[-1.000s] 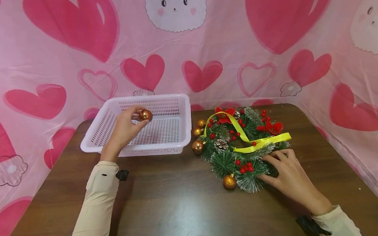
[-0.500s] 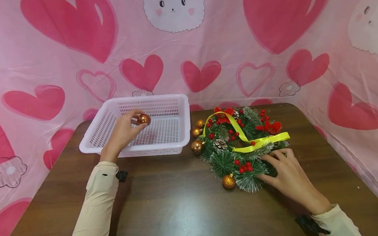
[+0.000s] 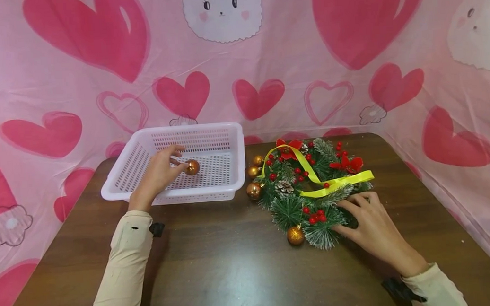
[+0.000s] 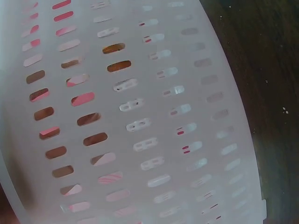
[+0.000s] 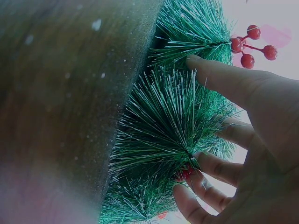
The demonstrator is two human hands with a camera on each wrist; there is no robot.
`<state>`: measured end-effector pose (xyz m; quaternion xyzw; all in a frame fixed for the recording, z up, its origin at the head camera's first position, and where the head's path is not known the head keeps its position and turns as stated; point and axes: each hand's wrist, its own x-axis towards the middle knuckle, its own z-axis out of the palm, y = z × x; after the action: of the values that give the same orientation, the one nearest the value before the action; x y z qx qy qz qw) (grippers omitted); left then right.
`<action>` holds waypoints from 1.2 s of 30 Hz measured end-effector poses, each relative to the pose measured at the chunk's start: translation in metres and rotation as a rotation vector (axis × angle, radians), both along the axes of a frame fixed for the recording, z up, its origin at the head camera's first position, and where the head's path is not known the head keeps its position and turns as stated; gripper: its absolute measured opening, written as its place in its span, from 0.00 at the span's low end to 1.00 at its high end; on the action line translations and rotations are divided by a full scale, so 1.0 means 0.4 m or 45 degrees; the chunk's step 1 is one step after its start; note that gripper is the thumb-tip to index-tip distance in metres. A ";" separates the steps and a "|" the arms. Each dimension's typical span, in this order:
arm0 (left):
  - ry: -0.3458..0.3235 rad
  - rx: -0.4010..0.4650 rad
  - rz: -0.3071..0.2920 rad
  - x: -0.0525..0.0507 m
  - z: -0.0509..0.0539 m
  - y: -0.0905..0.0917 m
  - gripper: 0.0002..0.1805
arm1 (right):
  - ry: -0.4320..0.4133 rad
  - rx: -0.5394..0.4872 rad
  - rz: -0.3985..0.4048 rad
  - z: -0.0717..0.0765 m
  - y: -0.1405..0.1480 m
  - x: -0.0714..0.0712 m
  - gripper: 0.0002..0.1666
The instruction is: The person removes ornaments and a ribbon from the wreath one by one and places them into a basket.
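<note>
A shiny copper ball (image 3: pixel 192 167) is inside the white slotted basket (image 3: pixel 239 172), just past the thumb tip of my left hand (image 3: pixel 159 171). The left fingers are spread apart over the basket, no longer round the ball; whether the thumb touches it I cannot tell. In the left wrist view the basket's wall (image 4: pixel 154 130) hides the hand. My right hand (image 3: pixel 376 234) holds the near right edge of a green wreath (image 3: pixel 289 211). In the right wrist view, the fingers and thumb of my right hand (image 5: pixel 243 135) bend into the green needles (image 5: pixel 163 116).
The wreath carries red berries, red flowers, pine cones and a yellow ribbon (image 3: pixel 337 184). Several gold and copper balls (image 3: pixel 295 235) lie along its left and near edges. The brown table (image 3: pixel 217 249) backs onto a pink cloth with hearts.
The copper ball has left the left fingers and sits lower in the basket. Those fingers have opened, and the hand has lowered slightly. The right hand stays on the wreath.
</note>
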<state>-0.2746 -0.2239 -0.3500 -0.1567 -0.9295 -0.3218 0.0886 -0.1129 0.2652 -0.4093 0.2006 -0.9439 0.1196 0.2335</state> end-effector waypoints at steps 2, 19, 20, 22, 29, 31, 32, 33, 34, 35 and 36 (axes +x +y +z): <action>-0.004 -0.002 0.004 0.001 0.000 -0.001 0.24 | 0.008 0.001 0.004 0.001 -0.001 -0.001 0.33; 0.027 -0.003 -0.024 0.011 0.016 0.010 0.25 | 0.011 0.003 0.005 0.004 -0.001 0.001 0.33; 0.028 -0.005 -0.026 0.013 0.019 0.013 0.25 | 0.011 0.003 0.005 0.004 -0.002 0.001 0.33; 0.032 -0.007 -0.031 0.017 0.024 0.018 0.25 | 0.007 0.003 0.003 0.004 -0.002 0.001 0.33; 0.086 -0.001 -0.070 0.026 0.036 0.039 0.25 | 0.006 0.007 0.003 0.001 -0.001 0.001 0.33; 0.090 0.003 -0.079 0.029 0.038 0.044 0.25 | 0.018 0.009 0.008 0.001 -0.001 0.001 0.33; 0.092 0.003 -0.082 0.031 0.040 0.048 0.25 | 0.021 0.008 0.010 0.001 -0.001 0.001 0.33; 0.094 0.004 -0.087 0.033 0.041 0.051 0.25 | 0.026 0.006 0.014 0.001 -0.001 0.001 0.33; 0.097 0.004 -0.092 0.035 0.043 0.055 0.25 | 0.032 0.006 0.018 0.000 0.000 0.000 0.33; 0.102 0.003 -0.098 0.037 0.045 0.059 0.25 | 0.035 0.006 0.021 0.000 0.001 -0.001 0.33; 0.109 0.006 -0.109 0.039 0.047 0.063 0.24 | 0.037 0.005 0.024 0.000 0.001 -0.002 0.33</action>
<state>-0.2590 -0.1987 -0.3314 -0.2095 -0.9166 -0.3205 0.1147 -0.1135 0.2657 -0.4094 0.2117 -0.9387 0.1169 0.2455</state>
